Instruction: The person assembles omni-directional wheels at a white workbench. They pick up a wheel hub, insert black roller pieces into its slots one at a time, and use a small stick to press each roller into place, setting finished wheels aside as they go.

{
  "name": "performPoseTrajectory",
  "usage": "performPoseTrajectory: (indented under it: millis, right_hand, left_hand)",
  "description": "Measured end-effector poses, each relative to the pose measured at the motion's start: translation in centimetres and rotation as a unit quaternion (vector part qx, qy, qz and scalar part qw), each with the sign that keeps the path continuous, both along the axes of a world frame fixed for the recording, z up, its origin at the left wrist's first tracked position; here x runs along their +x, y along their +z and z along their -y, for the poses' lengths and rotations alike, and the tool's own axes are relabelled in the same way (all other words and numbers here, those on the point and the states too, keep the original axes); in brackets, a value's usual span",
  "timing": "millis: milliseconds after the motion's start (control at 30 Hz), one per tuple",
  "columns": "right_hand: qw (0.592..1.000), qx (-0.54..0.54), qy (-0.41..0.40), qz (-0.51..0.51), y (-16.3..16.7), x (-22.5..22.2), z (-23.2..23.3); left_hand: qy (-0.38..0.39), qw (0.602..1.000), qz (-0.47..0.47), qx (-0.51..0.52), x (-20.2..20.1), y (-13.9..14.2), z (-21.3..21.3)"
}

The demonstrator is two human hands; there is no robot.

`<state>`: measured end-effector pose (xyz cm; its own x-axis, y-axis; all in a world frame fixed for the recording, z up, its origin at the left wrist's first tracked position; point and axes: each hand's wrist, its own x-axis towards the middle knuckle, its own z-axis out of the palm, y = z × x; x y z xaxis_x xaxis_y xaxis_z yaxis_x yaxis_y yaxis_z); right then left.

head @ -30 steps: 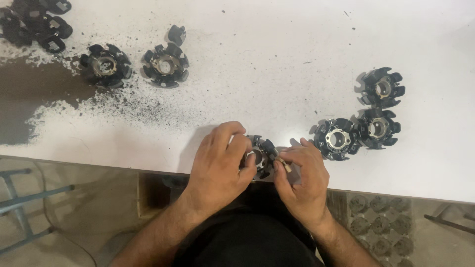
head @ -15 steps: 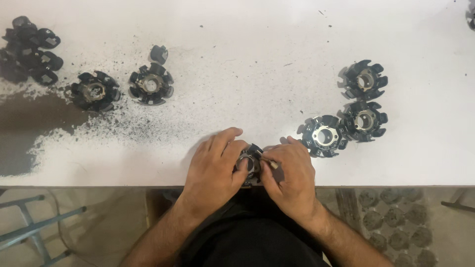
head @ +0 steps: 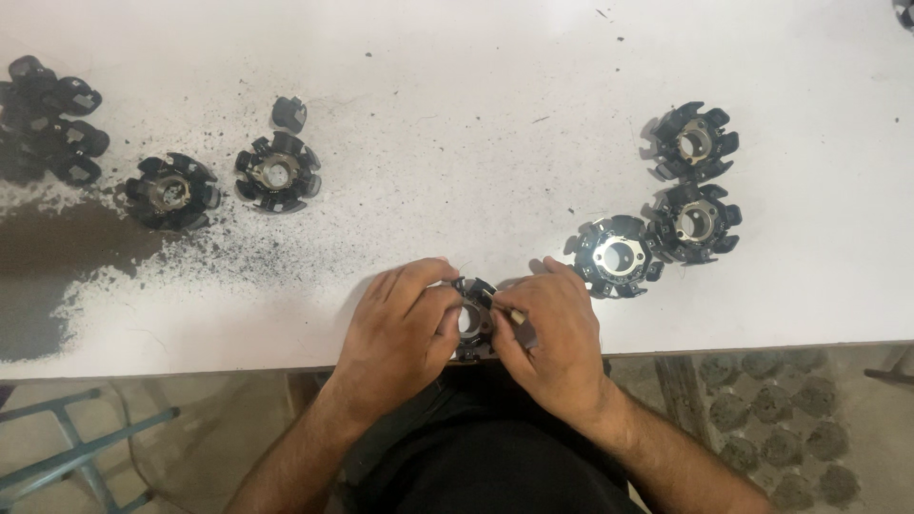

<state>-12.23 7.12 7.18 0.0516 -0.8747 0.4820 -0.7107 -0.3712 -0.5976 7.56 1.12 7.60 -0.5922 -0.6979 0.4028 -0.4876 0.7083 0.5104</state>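
Black ring-shaped part (head: 473, 319) sat at the near edge of the white table (head: 476, 143), dead centre in front of the person, cupped between both hands. It lay flat, hole facing up, so no real long axis – round, with stubby arms around the rim

Left hand (head: 405, 324) was on its left side, fingers curled together over the rim, thumb pressed on top near the hole. Right hand (head: 552, 333) was on its right side, thumb and forefinger pinched on a small pale sliver of something (head: 515, 313) at the part's right edge; couldn't tell what it was. Other right fingers folded in, not spread

Both hands touched the part, about equally close. Left looked like the steadying grip, right like the working one. The part's far-left rim was the only bit showing clearly; near side was hidden under the fingers

Three similar parts lay in a cluster to the right, nearest one (head: 616, 257) just beside the right hand's knuckles, not touching. Two more (head: 276, 172) sat far left among black grit (head: 190, 266), with a pile of others (head: 48, 119) at the far-left edge, all well apart from the hands
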Motion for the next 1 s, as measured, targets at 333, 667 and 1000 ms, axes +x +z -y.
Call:
performPoseTrajectory:
  millis: [333,667,1000]
  right_hand:
    - [1.0,-0.003,0.001,0.001,0.2,0.1,0.0]
    - [0.999,-0.038,0.025,0.025,-0.1,0.3,-0.8]
    - [0.999,-0.021,0.012,-0.027,-1.3,1.0,-0.9]
  left_hand:
    - [0.001,1.0,0.011,0.017,0.2,0.6,0.0]
    - [0.058,0.986,-0.066,0.144,-0.5,1.3,-0.7]
    - [0.064,0.984,-0.091,0.143,0.2,1.0,-1.1]
